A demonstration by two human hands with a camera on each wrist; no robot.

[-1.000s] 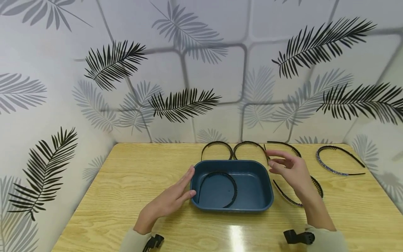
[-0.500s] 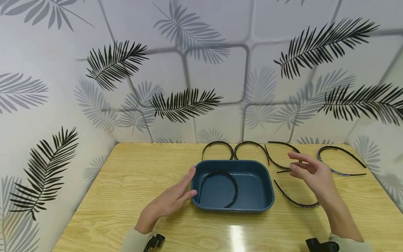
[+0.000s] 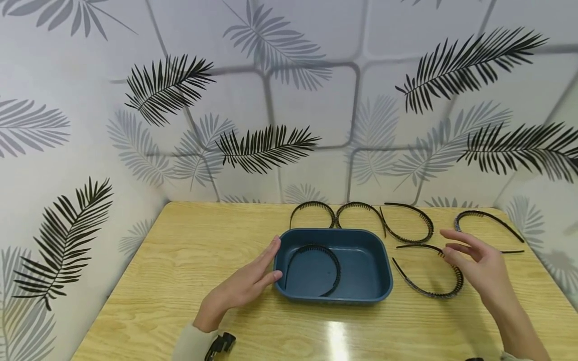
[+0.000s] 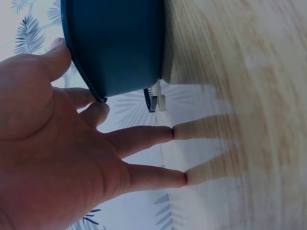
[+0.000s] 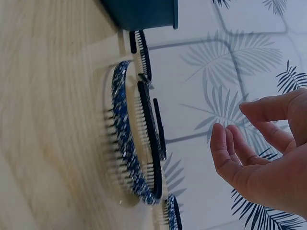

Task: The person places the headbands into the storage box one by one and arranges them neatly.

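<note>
My left hand (image 3: 241,283) rests against the left end of the dark blue plastic bin (image 3: 334,300). Its thumb and two fingers touch the rim in the left wrist view, while the other two fingers reach straight down to the tabletop. A black toothed headband (image 3: 338,271) lies inside the bin. My right hand (image 3: 480,268) hovers over the table with loosely bent fingers and holds nothing. It is nearest to a headband (image 3: 440,295) right of the bin, whose glittery blue band (image 5: 125,134) and comb teeth show in the right wrist view; hand and band are apart there.
Behind the bin lie two black headbands, one at left (image 3: 311,203) and one beside it (image 3: 361,204). Another headband (image 3: 426,236) lies to their right, and one more (image 3: 492,216) is partly hidden behind my right hand. A leaf-patterned wall (image 3: 293,110) borders the wooden table (image 3: 203,240).
My right hand has moved rightward from the bin's right end, uncovering the headbands it partly hid. My left hand stays against the bin, and the headband in the bin lies where it was.
</note>
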